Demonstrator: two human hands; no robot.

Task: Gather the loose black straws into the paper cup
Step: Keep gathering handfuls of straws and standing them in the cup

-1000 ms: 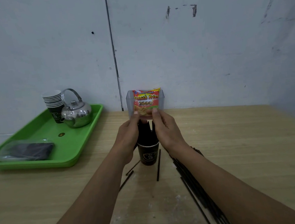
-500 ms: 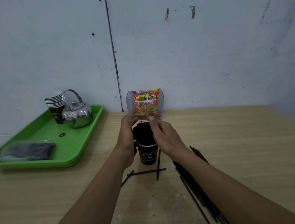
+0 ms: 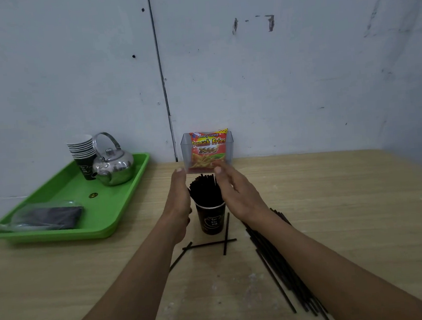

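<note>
nearest, on the right, a long pile of loose black straws (image 3: 286,278) lies on the table (image 3: 348,198), partly under the right forearm. further in, three stray straws (image 3: 209,244) lie crossed just in front of the paper cup (image 3: 212,221), none of them gathered yet. the cup stands upright, packed with a tall bundle of straws (image 3: 203,191) that rises well above its rim. the left hand (image 3: 180,195) and right hand (image 3: 236,193) flank that bundle, fingers straight, gripping nothing; whether the palms touch the straws i cannot tell.

the load looks top-heavy, so a sideways nudge from either palm could tip the cup and spill it. a forearm drawn back low could sweep the pile toward the table edge.

behind stands a clear box (image 3: 186,149) with a snack packet (image 3: 209,148); far left, a green tray (image 3: 58,235) holds a kettle (image 3: 114,165).
</note>
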